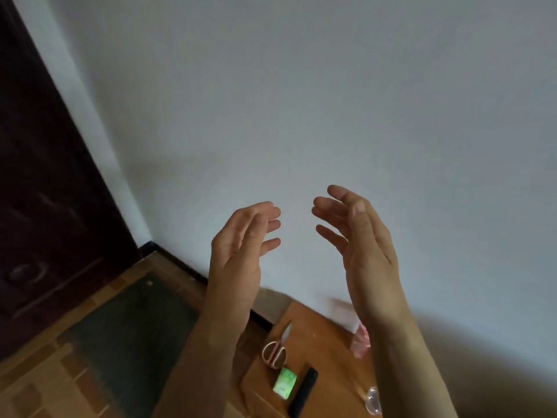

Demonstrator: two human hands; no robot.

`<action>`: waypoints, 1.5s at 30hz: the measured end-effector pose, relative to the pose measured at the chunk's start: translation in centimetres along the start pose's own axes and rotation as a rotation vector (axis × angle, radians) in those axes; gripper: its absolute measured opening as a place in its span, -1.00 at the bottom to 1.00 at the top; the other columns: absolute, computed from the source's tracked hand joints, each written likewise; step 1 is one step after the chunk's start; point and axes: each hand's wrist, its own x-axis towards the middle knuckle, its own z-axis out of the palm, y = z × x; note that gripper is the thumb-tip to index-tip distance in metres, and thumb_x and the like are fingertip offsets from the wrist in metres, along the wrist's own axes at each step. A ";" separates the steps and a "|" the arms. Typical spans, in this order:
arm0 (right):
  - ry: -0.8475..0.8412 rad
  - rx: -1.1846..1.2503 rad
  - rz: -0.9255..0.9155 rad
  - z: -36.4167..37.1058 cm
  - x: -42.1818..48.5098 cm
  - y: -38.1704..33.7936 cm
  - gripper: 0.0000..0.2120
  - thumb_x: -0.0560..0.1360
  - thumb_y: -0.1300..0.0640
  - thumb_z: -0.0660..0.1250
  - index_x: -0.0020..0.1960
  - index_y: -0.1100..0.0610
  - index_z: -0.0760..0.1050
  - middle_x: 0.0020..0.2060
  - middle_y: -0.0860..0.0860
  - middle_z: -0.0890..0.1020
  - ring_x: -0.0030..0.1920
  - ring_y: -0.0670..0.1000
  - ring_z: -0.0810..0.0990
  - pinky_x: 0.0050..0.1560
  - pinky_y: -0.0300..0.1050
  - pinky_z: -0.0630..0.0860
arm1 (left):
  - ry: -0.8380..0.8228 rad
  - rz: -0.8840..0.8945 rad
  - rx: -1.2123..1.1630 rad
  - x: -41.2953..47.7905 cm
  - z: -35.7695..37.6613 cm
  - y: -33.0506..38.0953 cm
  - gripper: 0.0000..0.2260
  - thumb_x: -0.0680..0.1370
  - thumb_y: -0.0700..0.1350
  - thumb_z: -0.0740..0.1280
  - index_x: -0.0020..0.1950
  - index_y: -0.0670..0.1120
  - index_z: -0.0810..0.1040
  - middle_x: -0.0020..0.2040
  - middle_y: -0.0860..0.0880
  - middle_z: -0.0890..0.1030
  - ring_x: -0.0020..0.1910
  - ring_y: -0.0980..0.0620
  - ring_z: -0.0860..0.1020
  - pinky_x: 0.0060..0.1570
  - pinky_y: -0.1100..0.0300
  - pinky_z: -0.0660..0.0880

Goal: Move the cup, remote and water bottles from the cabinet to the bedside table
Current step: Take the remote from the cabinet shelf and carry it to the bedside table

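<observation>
Plainly, left hand [241, 239] and right hand [361, 236] hover empty, fingers [271, 220] spread; the remote [304, 393], near the scissors [275, 352], looks light and rigid: grip mid-body.

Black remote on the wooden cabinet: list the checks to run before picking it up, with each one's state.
1. Left hand empty, fingers open: ok.
2. Right hand empty, fingers open: ok.
3. Slim black remote lies uncovered on wooden cabinet top: ok.
4. Small green packet close beside remote: not ok.
5. Pink-handled scissors apart from remote: ok.
6. Room on bedside table: cannot tell, out of view.
</observation>
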 end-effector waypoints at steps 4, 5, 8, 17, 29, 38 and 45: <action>-0.162 0.026 0.004 6.5 0.1 -0.4 -0.60 0.67 -0.10 0.01 0.35 -0.03 0.48 0.17 -0.10 0.67 0.25 -0.10 0.62 0.28 -0.12 0.56 | 0.167 0.026 0.033 -1.1 -6.4 2.0 -0.77 0.66 0.02 0.23 0.22 0.00 0.60 0.16 0.13 0.68 0.18 0.12 0.65 0.22 0.04 0.60; -0.204 0.030 0.003 8.1 -0.1 -0.5 -0.59 0.66 -0.11 0.01 0.36 -0.03 0.48 0.17 -0.11 0.66 0.25 -0.11 0.62 0.27 -0.13 0.57 | 0.201 0.043 0.045 -1.3 -8.0 2.4 -0.76 0.66 0.02 0.23 0.24 -0.01 0.59 0.17 0.12 0.68 0.19 0.11 0.64 0.22 0.04 0.60; -0.317 0.036 -0.004 13.3 -0.7 -0.9 -0.56 0.64 -0.16 0.01 0.37 -0.04 0.47 0.19 -0.12 0.65 0.24 -0.14 0.62 0.28 -0.14 0.58 | 0.299 0.103 0.061 -2.2 -13.0 3.5 -0.68 0.61 0.09 0.21 0.25 -0.04 0.58 0.18 0.08 0.67 0.19 0.10 0.64 0.19 0.10 0.61; -0.564 0.166 0.061 30.3 -6.2 -2.7 -0.59 0.56 -0.24 0.03 0.27 -0.16 0.48 0.18 -0.16 0.66 0.23 -0.10 0.64 0.27 -0.12 0.58 | 0.539 0.170 0.073 -7.0 -29.5 6.6 -0.71 0.59 0.12 0.22 0.18 0.02 0.59 0.16 0.05 0.69 0.21 0.03 0.64 0.26 -0.04 0.57; -0.880 0.405 0.138 51.8 -18.0 -5.9 -0.63 0.58 -0.15 0.10 0.25 -0.05 0.53 0.15 -0.01 0.71 0.22 -0.02 0.67 0.33 0.05 0.55 | 0.928 0.174 0.198 -18.8 -48.8 10.9 -0.68 0.61 0.10 0.17 0.23 0.03 0.59 0.16 0.11 0.67 0.20 0.11 0.62 0.16 0.12 0.60; -1.191 0.491 0.153 64.4 -25.5 -7.0 -0.61 0.58 -0.19 0.08 0.26 -0.10 0.53 0.20 -0.02 0.68 0.25 -0.06 0.64 0.34 0.00 0.52 | 1.242 0.189 0.261 -25.3 -58.6 13.0 -0.72 0.61 0.06 0.22 0.18 -0.01 0.63 0.14 0.05 0.70 0.17 0.06 0.64 0.22 -0.03 0.57; -1.349 0.626 0.170 75.5 -28.3 -7.6 -0.58 0.60 -0.15 0.09 0.29 0.00 0.54 0.16 -0.03 0.69 0.23 -0.06 0.66 0.28 -0.05 0.55 | 1.425 0.202 0.327 -26.0 -67.1 14.4 -0.75 0.66 -0.01 0.19 0.19 -0.01 0.63 0.14 0.06 0.70 0.17 0.07 0.65 0.21 0.03 0.56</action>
